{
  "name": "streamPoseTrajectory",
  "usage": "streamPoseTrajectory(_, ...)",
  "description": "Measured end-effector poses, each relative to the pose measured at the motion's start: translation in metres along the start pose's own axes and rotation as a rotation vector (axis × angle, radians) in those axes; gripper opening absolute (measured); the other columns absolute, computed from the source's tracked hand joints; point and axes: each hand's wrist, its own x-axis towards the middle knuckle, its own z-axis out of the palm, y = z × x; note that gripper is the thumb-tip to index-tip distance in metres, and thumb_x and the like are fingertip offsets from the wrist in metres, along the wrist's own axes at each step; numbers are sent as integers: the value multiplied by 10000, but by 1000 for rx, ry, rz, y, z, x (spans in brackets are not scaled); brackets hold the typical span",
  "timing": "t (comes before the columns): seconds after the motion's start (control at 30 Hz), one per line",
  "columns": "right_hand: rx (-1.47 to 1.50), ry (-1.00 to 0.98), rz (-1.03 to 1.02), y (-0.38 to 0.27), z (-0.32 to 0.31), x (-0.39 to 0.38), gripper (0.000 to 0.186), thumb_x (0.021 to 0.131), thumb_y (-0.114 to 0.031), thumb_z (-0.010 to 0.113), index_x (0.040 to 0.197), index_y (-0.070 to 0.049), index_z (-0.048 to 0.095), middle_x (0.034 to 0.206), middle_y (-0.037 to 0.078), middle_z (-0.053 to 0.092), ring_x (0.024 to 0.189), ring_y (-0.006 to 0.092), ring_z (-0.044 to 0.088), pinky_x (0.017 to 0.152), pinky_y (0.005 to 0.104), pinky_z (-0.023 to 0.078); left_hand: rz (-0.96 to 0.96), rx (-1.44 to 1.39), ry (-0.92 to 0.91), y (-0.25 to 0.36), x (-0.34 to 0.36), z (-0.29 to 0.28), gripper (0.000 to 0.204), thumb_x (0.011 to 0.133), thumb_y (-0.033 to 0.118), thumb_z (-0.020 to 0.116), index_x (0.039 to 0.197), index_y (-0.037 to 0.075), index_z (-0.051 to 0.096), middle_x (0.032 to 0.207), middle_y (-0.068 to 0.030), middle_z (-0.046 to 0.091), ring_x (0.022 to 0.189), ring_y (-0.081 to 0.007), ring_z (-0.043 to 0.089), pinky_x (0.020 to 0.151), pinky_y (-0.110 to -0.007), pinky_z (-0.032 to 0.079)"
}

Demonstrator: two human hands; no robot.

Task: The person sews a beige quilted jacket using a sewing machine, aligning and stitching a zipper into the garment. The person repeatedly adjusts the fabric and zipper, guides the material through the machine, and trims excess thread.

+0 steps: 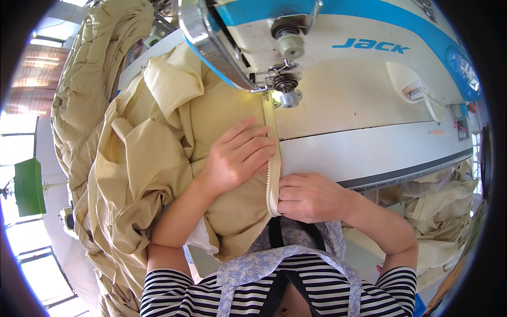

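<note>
Okay, zipper tape (273,182) runs along the tan cloth (158,153), up under the machine head (338,26). My right grip (309,198) is curled closed on the tape; left grip (236,153) lies loosely open across it. Best: keep edges aligned, tension light.

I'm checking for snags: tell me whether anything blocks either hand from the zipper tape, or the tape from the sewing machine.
Nothing visible does. The left hand lies on the zipper tape, the right hand holds its right edge, and beyond them it runs clear to the sewing machine.
</note>
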Motion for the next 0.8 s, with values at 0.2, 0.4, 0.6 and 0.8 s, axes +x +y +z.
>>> streamPoseTrajectory(0.2, 5, -2, 19, -3, -1, 2, 121, 782, -104, 702, 877, -67, 635, 916, 37, 608, 903, 216, 624, 727, 343, 551, 11, 3, 13, 0, -2, 3, 263, 649, 165, 766, 883, 59, 709, 965, -57, 708, 1026, -249, 707, 1013, -484, 523)
streamPoseTrajectory(0.4, -16, -5, 48, 4, -6, 10, 143, 765, -104, 708, 874, -59, 627, 936, 55, 603, 921, 233, 623, 742, 345, 555, 25, 38, 21, -11, 1, 7, 209, 741, 169, 816, 894, 79, 706, 981, -34, 748, 1010, -241, 732, 991, -465, 529)
streamPoseTrajectory(0.6, -160, -22, 12, 12, -2, 21, 136, 767, -94, 660, 891, -46, 629, 939, 46, 599, 927, 220, 615, 809, 342, 549, -5, 45, -3, -25, 7, 9, 256, 735, 182, 822, 958, 88, 738, 1039, -20, 741, 1058, -239, 714, 987, -465, 529)
streamPoseTrajectory(0.8, -92, -10, -72, 5, 8, 17, 126, 763, -99, 665, 879, -61, 630, 913, 45, 601, 903, 232, 607, 807, 341, 538, -31, 56, -53, -20, 6, -1, 261, 765, 162, 812, 1010, 95, 754, 1079, -27, 740, 1073, -243, 699, 984, -462, 525)
